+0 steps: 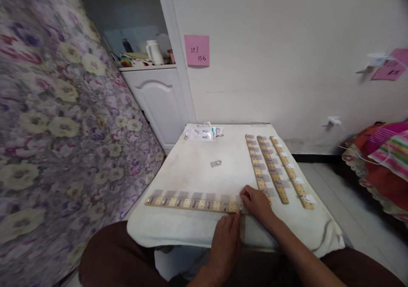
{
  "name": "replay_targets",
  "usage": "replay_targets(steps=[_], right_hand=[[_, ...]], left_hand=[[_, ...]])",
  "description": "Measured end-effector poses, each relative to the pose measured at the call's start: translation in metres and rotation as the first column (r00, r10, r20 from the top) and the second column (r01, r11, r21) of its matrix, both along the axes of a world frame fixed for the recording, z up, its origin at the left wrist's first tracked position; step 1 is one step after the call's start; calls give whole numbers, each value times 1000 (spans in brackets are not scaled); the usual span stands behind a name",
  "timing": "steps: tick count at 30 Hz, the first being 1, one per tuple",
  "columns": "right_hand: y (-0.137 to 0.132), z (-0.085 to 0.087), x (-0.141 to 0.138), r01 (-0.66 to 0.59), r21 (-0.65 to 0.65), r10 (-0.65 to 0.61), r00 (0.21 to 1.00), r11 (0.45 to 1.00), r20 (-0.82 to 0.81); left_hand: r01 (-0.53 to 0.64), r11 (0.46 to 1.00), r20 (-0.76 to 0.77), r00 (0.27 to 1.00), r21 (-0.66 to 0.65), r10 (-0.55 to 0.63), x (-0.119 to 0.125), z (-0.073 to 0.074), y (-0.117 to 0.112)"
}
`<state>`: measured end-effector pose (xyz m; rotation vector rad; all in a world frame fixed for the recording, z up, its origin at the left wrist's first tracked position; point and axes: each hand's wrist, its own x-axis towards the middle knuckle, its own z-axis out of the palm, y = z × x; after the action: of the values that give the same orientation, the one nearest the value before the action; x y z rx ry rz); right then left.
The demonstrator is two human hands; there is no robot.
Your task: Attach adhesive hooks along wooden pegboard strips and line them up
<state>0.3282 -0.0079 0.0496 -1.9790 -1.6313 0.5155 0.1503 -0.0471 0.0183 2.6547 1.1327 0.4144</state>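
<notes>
A pale wooden strip (187,202) with small holes lies crosswise near the table's front edge. Along it sit several small shiny metal pieces, each with a clear plastic packet behind it; their exact kind is too small to tell. My right hand (257,203) is closed at the strip's right end, fingertips pinching the edge of the last clear packet (237,199). Just in front, my left hand (225,238) has its fingers bunched against the strip's front edge, beside the last metal piece (240,208). Another small packet with a metal piece (216,163) lies alone mid-table.
Three similar filled strips stand lengthwise at the right: one (257,168), another (273,170) and a third with white tags (292,173). Flat clear packages (200,134) lie at the back left of the white-covered table (178,172). A floral curtain (73,121) hangs left; a wall stands behind.
</notes>
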Motion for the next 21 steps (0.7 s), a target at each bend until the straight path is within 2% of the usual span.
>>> replay_targets(steps=[6,12,21], right_hand=[[1,2,0,-9,-36,8,1000,999,-12],[0,1,0,-8,-15,8,1000,1000,-14],[0,3,-1,-4,-36,4,1000,999,10]], left_hand=[[-2,1000,-5,1000,-11,2,-1,1,0],[-6,1000,4,1000,-18,6,0,4,0],[-7,1000,-4,1000,-18,7,1,2,0]])
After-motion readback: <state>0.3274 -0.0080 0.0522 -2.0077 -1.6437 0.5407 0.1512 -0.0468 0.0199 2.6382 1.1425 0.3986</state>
